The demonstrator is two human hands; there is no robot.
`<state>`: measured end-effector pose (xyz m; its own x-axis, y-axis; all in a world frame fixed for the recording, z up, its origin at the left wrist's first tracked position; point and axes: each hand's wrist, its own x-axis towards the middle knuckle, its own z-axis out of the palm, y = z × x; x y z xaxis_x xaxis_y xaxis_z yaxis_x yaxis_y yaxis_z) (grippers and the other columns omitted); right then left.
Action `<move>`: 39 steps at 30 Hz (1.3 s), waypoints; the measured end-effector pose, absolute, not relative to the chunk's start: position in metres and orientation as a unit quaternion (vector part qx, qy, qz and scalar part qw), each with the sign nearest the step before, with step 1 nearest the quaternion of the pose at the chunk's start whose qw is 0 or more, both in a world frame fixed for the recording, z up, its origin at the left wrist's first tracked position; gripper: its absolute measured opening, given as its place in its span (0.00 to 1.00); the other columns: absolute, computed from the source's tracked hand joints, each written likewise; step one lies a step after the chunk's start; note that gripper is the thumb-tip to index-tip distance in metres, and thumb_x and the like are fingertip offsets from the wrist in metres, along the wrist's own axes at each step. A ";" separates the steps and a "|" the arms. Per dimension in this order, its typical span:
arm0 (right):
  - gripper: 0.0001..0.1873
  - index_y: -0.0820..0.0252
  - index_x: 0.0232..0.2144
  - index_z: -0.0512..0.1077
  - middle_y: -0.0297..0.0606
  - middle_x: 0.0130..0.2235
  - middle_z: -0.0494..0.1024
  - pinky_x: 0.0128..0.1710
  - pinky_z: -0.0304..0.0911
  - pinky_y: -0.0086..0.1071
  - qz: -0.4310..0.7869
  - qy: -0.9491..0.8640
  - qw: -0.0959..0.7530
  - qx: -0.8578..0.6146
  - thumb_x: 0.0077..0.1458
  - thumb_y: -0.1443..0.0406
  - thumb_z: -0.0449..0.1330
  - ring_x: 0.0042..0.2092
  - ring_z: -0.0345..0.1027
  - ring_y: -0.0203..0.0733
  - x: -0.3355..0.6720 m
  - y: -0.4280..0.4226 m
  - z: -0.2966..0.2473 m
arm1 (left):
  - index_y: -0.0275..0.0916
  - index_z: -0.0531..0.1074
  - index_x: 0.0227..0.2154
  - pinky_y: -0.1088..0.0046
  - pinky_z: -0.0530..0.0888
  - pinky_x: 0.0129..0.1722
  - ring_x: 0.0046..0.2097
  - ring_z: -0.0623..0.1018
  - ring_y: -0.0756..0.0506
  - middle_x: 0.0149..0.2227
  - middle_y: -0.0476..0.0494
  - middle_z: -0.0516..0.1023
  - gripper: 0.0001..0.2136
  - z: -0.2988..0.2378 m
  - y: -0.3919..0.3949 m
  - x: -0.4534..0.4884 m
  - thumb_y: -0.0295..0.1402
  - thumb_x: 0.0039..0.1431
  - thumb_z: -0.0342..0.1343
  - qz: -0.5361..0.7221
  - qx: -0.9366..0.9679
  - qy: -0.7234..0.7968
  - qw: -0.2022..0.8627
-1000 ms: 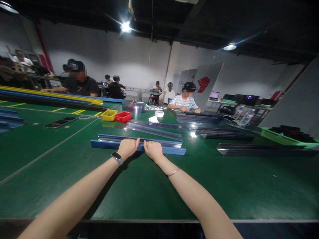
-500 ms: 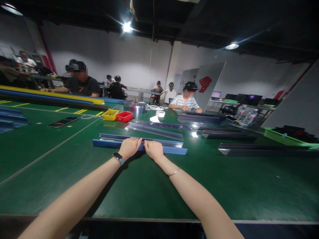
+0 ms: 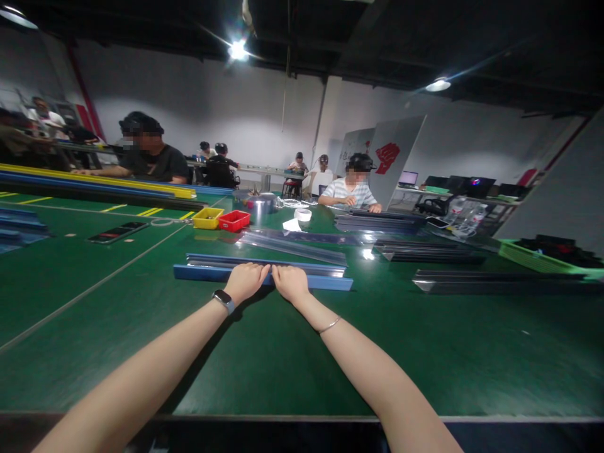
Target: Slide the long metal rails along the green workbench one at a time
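A long blue profile strip (image 3: 202, 272) lies crosswise on the green table (image 3: 302, 352), with a shiny clear insert along its channel. Both hands are on its middle, side by side with thumbs almost touching. My left hand (image 3: 245, 281), with a watch at the wrist, curls its fingers over the strip. My right hand (image 3: 290, 283), with a thin bracelet on the wrist, is likewise closed over it. The fingertips of both are hidden behind the strip. Just beyond lies a clear plastic strip (image 3: 292, 247).
A yellow bin (image 3: 207, 219) and a red bin (image 3: 234, 221) stand beyond the strip. Dark profiles (image 3: 500, 282) lie to the right near a green basket (image 3: 542, 257). A phone (image 3: 117, 231) rests at left. Across the table sits a person in a striped shirt (image 3: 346, 192).
My hands keep their grip on the blue strip, with hardly any movement. The view shifts very slightly. The dark-shirted person's head at left has turned a little.
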<state>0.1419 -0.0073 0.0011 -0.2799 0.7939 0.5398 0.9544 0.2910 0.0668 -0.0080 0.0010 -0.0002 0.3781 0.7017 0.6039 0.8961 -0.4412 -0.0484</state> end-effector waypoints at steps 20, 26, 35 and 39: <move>0.26 0.61 0.27 0.71 0.40 0.29 0.76 0.31 0.55 0.26 -0.196 -0.776 0.197 -0.567 0.60 0.59 0.37 0.31 0.68 0.35 0.141 -0.007 0.002 | 0.36 0.71 0.25 0.72 0.65 0.34 0.32 0.73 0.47 0.25 0.41 0.73 0.24 -0.002 0.002 -0.007 0.41 0.60 0.32 -0.265 -0.812 -0.490 0.173; 0.25 0.61 0.26 0.71 0.40 0.29 0.76 0.31 0.55 0.26 -0.197 -0.770 0.211 -0.569 0.60 0.59 0.37 0.31 0.68 0.35 0.141 -0.006 0.001 | 0.36 0.70 0.27 0.72 0.65 0.36 0.34 0.73 0.47 0.27 0.41 0.74 0.23 -0.003 0.002 -0.006 0.40 0.61 0.32 -0.267 -0.815 -0.484 0.173; 0.24 0.59 0.26 0.71 0.37 0.28 0.76 0.31 0.54 0.25 -0.199 -0.766 0.241 -0.562 0.60 0.60 0.37 0.31 0.68 0.36 0.142 -0.005 -0.001 | 0.37 0.70 0.27 0.71 0.65 0.36 0.34 0.72 0.47 0.27 0.41 0.74 0.22 -0.003 0.002 -0.006 0.40 0.61 0.33 -0.271 -0.819 -0.476 0.170; 0.24 0.59 0.25 0.70 0.37 0.27 0.76 0.30 0.53 0.25 -0.195 -0.776 0.233 -0.552 0.59 0.60 0.38 0.29 0.67 0.35 0.142 -0.005 -0.002 | 0.37 0.70 0.27 0.71 0.64 0.36 0.34 0.72 0.47 0.27 0.41 0.73 0.22 -0.002 0.000 -0.005 0.40 0.61 0.33 -0.274 -0.820 -0.472 0.169</move>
<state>0.1423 -0.0046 -0.0019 -0.2820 0.7660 0.5777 0.9481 0.3147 0.0455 -0.0055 0.0004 -0.0018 0.4035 0.6823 0.6096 0.8677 -0.4967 -0.0186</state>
